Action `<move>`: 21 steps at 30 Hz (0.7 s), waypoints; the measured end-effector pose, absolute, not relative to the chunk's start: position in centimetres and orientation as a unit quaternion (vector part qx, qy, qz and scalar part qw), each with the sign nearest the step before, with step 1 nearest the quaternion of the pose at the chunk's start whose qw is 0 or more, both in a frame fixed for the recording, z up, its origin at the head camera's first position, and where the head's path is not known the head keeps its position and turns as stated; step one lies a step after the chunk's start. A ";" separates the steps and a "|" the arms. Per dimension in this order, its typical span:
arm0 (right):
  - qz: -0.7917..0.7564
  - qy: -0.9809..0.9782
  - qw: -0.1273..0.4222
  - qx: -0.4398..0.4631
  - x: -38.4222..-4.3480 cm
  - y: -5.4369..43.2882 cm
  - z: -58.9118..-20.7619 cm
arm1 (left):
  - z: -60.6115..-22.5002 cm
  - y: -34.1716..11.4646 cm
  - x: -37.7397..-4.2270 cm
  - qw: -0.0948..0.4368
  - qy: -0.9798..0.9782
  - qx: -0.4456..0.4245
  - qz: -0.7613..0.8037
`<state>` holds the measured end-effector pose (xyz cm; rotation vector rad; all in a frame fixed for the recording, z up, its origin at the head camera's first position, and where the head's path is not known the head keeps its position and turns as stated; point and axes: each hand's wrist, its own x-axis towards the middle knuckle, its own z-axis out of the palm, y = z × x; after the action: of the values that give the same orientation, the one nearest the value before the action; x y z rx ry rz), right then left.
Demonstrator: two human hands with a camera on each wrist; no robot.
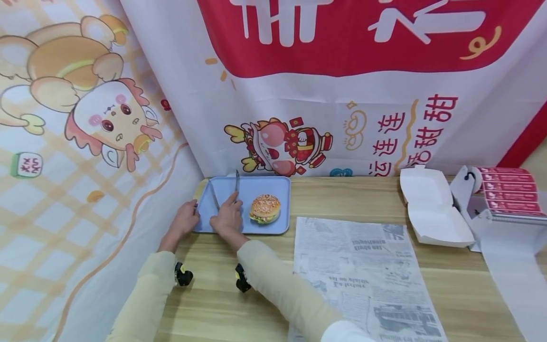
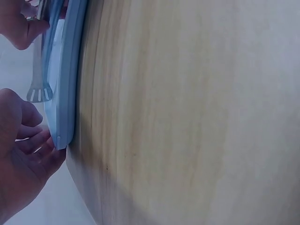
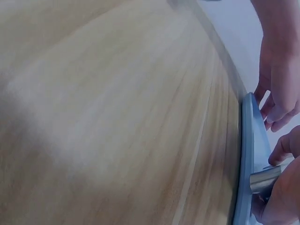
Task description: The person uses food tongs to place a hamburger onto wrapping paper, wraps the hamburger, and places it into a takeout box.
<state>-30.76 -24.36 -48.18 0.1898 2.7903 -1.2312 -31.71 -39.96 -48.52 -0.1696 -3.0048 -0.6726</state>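
A sesame-bun burger (image 1: 265, 209) sits on the right half of a blue tray (image 1: 284, 199). My right hand (image 1: 228, 216) is over the tray, left of the burger, and grips metal tongs (image 1: 237, 183). The tongs' arms spread apart in the head view; a slotted tip of the tongs (image 2: 39, 93) shows in the left wrist view, and their bent metal end (image 3: 265, 180) in the right wrist view. At the tray's near left corner is my left hand (image 1: 186, 217). Its fingers (image 2: 44, 152) are loosely bent by the tray's edge, with no tongs in them.
Printed paper (image 1: 354, 266) lies flat right of the tray. Beyond it stand an opened white burger box (image 1: 436, 206) and a label dispenser with a red sticker roll (image 1: 510, 190). Printed cloths hang behind and at the left of the wooden table (image 1: 205, 304).
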 end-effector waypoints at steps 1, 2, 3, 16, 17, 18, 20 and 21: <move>-0.399 0.913 0.048 0.062 -30.7 -24.3 -48.2 | -48.6 -40.0 -31.6 0.025 -0.974 -0.053 -0.220; -0.396 0.915 0.054 0.060 -30.7 -24.2 -48.3 | -48.6 -40.0 -31.5 0.022 -0.974 -0.052 -0.221; -0.396 0.915 0.059 0.057 -30.7 -24.1 -48.3 | -48.7 -40.0 -31.4 0.019 -0.973 -0.048 -0.223; -0.424 0.904 0.042 0.032 -30.4 -23.7 -47.6 | -48.6 -40.0 -31.1 0.007 -0.974 -0.039 -0.222; -0.427 0.904 0.034 0.022 -30.4 -23.5 -47.4 | -48.6 -40.0 -31.1 0.007 -0.974 -0.041 -0.222; -0.428 0.903 0.025 0.011 -30.3 -23.4 -47.3 | -48.6 -40.0 -31.1 0.006 -0.974 -0.043 -0.221; -0.426 0.904 0.012 -0.012 -30.3 -23.2 -46.9 | -48.5 -40.1 -31.1 0.005 -0.974 -0.042 -0.221; -0.427 0.904 0.008 -0.023 -30.2 -23.0 -46.6 | -48.5 -40.2 -31.1 0.005 -0.975 -0.042 -0.219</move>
<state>-30.20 -23.05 -46.64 -0.0719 2.8258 -1.3346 -31.15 -40.16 -48.46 -0.1300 -3.0525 -0.6853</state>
